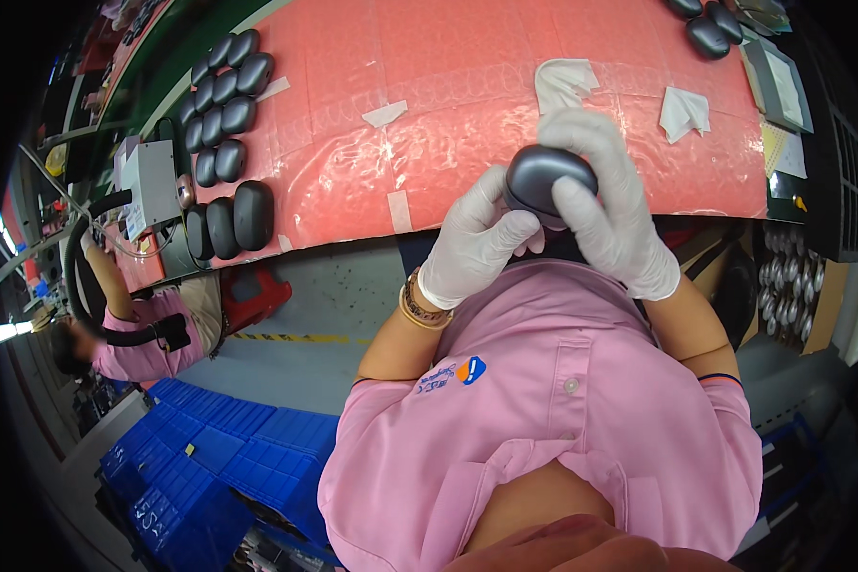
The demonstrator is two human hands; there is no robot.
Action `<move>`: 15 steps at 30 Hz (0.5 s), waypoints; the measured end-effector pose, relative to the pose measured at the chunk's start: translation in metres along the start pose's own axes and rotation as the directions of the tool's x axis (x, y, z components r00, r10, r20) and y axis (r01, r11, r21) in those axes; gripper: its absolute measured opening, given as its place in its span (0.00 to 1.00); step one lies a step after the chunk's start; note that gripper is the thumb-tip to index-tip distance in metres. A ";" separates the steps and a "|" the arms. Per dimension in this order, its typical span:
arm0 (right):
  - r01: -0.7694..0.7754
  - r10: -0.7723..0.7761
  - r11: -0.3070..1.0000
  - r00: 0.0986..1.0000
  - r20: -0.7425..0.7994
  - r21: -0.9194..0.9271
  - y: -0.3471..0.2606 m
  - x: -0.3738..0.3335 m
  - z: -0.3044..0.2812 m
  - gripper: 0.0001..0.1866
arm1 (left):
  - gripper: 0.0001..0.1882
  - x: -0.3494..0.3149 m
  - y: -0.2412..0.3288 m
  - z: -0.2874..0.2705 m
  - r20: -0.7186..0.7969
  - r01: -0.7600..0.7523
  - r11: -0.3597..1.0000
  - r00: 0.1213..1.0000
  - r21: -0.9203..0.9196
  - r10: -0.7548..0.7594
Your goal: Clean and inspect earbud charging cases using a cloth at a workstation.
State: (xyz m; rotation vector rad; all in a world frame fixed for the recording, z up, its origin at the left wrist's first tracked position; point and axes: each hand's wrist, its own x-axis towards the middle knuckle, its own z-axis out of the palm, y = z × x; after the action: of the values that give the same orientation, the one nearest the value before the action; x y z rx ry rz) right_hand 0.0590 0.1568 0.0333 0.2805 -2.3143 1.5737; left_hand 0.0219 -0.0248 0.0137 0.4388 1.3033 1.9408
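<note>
A smooth, dark grey rounded case is held above the near edge of the table, in front of my chest. My left hand, in a white glove, grips its left and lower side. White-gloved too, my right hand wraps round the case from the right, its thumb lying across the front and its fingers over the far side. The fingertips beneath the case are partly hidden. A crumpled white cloth lies on the table just beyond my right hand, and a second white cloth is farther right.
Pink sheeting covers the table. Several similar dark cases stand in rows at the left, with larger dark ones nearer. More cases sit far right. Blue crates are behind at left, near another person.
</note>
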 end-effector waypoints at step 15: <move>-0.149 0.131 0.988 0.926 0.353 0.024 -0.032 0.001 0.056 0.10 | 0.47 -0.087 0.004 -0.047 0.151 -0.055 0.998 0.987 -0.035 0.060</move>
State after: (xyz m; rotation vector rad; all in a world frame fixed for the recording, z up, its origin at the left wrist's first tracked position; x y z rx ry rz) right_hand 0.0604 0.0927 0.0425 0.4498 -2.6152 1.7765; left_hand 0.0482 -0.1196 0.0080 0.6023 1.1736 1.9317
